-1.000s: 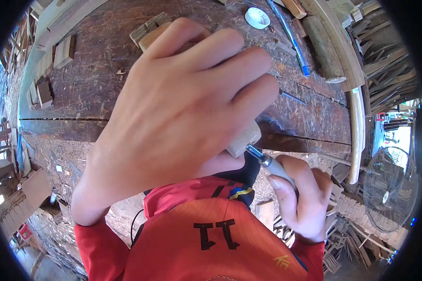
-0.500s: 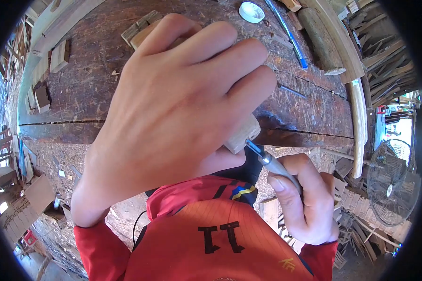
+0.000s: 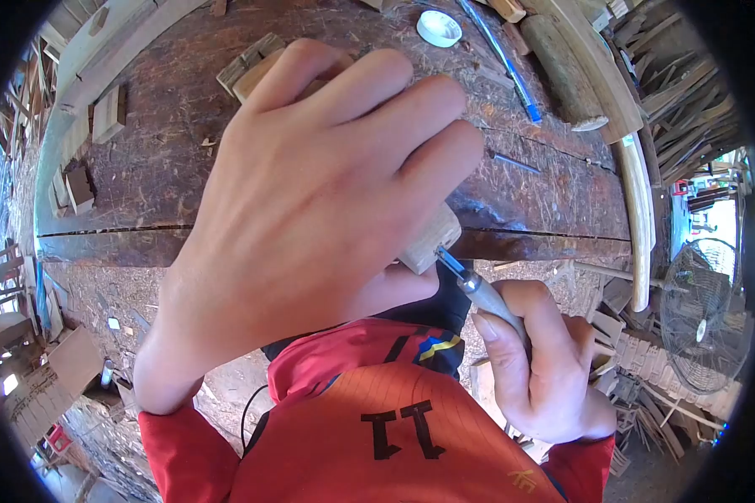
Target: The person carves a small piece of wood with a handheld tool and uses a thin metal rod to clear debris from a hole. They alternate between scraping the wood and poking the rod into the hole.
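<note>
My left hand [image 3: 319,184] is wrapped over a pale wooden block [image 3: 438,239], back of the hand toward me, and hides most of it. The block's near end sticks out below the little-finger side. In my right hand [image 3: 545,360] is a small chisel [image 3: 492,303] with a grey handle and metal ferrule, gripped between thumb and curled fingers. Its narrow blade meets the near end face of the block; the tip is out of sight there. Beyond my left knuckles, wooden pieces [image 3: 252,67] show on the bench, partly covered by the hand.
The worn wooden bench [image 3: 143,193] bears a white round lid [image 3: 439,28], a blue tube-like stick [image 3: 512,75], a thin metal rod [image 3: 516,163], a wooden mallet-like piece [image 3: 566,80] and offcuts [image 3: 109,115]. A standing fan [image 3: 700,327] and wood scraps stand at right.
The view has shifted slightly. My left hand stays around the block, and the chisel blade stays at its end. My right hand and the chisel handle have moved only slightly.
</note>
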### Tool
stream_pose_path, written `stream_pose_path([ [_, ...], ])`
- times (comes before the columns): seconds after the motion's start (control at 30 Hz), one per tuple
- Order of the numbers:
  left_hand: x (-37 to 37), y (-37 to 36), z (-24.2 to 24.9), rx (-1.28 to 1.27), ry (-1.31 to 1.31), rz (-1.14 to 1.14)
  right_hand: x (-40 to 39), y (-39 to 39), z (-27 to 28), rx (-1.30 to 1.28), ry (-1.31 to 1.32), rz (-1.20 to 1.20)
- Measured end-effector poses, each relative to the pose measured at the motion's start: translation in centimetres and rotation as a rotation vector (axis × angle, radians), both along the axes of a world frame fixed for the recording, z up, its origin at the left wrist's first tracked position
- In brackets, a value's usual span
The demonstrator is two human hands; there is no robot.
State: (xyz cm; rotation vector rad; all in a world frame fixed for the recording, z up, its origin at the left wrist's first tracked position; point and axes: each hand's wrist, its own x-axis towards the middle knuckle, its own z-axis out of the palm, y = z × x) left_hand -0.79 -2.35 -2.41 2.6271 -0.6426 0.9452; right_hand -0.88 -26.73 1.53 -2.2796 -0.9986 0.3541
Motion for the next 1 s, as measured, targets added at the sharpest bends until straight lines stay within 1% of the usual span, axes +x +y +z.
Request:
stream_pose_path([
  [0.13,-0.1,-0.1,0.3,0.020,0.065,0.016,0.3,0.1,-0.9,-0.054,-0.270,0.043],
  [0.2,-0.3,-0.1,0.5,0.011,0.109,0.029,0.2,0.1,-1.3,-0.037,-0.246,0.035],
  [0.33,0.2,-0.2,-0.2,-0.070,0.028,0.002,-0.1,0.2,-1.2,0.054,0.027,-0.030],
  [0.37,0.0,0.0,-0.3,-0.069,0.072,0.002,-0.1,0.2,-1.0,0.066,0.085,-0.040],
  [0.47,-0.1,0.2,-0.4,-0.070,0.109,0.000,-0.2,0.0,-2.2,0.037,-0.201,-0.013],
  [0.57,-0.1,0.2,-0.3,-0.064,0.113,0.003,-0.5,0.2,-2.8,-0.017,-0.391,-0.014],
  [0.67,-0.1,0.2,-0.3,-0.069,0.116,0.003,-0.6,0.2,-3.1,0.095,-0.167,-0.057],
  [0.77,-0.1,0.1,-0.3,-0.081,0.115,0.019,-0.3,0.2,-2.2,0.141,0.293,-0.125],
  [0.8,-0.2,0.1,-0.2,-0.084,0.119,0.024,-0.3,-0.1,-2.6,0.195,0.498,-0.155],
  [0.9,-0.3,0.0,0.0,-0.085,0.138,0.040,0.1,-0.7,-3.6,0.331,0.765,-0.131],
  [0.97,-0.4,0.0,0.1,-0.089,0.148,0.049,0.1,-0.9,-4.1,0.434,0.803,-0.167],
  [1.0,-0.4,0.0,0.1,-0.092,0.151,0.054,0.1,-0.9,-4.1,0.442,0.734,-0.178],
])
